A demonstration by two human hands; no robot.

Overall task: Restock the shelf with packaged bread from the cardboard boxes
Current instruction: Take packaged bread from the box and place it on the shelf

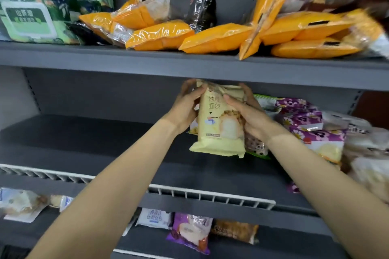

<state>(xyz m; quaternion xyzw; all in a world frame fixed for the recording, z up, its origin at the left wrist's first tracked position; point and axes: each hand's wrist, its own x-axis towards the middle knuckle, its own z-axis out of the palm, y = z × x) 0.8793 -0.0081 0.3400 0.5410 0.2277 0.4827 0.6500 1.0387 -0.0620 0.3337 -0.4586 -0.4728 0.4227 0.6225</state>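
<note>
A pale yellow bread pack (219, 130) stands upright over the middle shelf (105, 153), held between both hands. My left hand (185, 107) grips its left edge, fingers curled round the top. My right hand (246, 111) grips its right side, thumb across the front. Just right of it lie purple flowered bread packs (305, 124) and other packs piled on the same shelf. No cardboard box is in view.
The top shelf (189, 63) carries several orange packs (214, 38), a black pack (202, 4) and green wipe packs (29, 19). A white wire rail (210, 194) runs along the middle shelf's front. The bottom shelf holds a purple pack (191, 233), white packs (153, 217) and a brown one.
</note>
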